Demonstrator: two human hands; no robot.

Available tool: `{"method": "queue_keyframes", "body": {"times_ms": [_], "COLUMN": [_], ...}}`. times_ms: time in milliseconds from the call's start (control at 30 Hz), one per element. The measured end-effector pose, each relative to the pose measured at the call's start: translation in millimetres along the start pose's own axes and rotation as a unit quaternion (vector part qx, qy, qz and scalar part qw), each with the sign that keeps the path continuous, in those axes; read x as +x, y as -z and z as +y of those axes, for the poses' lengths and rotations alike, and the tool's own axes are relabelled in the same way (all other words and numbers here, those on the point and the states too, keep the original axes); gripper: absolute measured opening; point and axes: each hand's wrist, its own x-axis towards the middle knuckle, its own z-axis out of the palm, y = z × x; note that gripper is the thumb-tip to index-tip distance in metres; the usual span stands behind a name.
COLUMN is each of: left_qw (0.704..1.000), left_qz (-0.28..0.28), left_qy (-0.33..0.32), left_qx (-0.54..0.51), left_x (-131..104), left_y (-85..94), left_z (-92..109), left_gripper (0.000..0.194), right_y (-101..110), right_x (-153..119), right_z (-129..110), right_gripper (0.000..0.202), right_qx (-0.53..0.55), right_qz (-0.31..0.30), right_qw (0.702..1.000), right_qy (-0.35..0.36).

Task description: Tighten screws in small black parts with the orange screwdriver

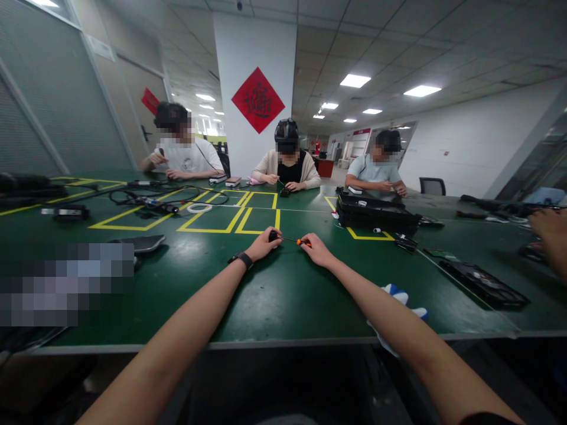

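My left hand (pixel 264 243) is closed around a small black object (pixel 273 236) over the middle of the green table (pixel 261 295); what the object is I cannot make out. A black band circles my left wrist. Facing it, my right hand (pixel 316 249) grips the orange and black handle of a screwdriver (pixel 303 242). The thin shaft points left towards the black object. Whether the tip touches it is too small to tell.
Black cases (pixel 376 213) are stacked at the right centre, with a long black open unit (pixel 485 283) nearer me. Cables (pixel 155 203) lie at the left. Blue and white gloves (pixel 396 294) sit under my right forearm. Three people sit opposite; another person's hand (pixel 549 227) is far right.
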Motion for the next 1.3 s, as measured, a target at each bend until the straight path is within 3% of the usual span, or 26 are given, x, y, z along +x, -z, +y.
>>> {"method": "queue_keyframes", "body": {"times_ms": [533, 1300], "left_qw": [0.997, 0.999], "left_qz": [-0.015, -0.011], "left_qy": [0.009, -0.01], "left_qx": [-0.072, -0.048], "left_x": [0, 1], "left_y": [-1.7, -1.5], "left_z": [-1, -4], "left_gripper": [0.028, 0.027], "right_y": [2, 5], "right_x": [-4, -6], "right_z": [-12, -17], "right_gripper": [0.018, 0.018], "right_qx": [0.02, -0.009], "right_qz": [-0.004, -0.009], "right_qw": [1.0, 1.0], "right_qy": [0.019, 0.021]}}
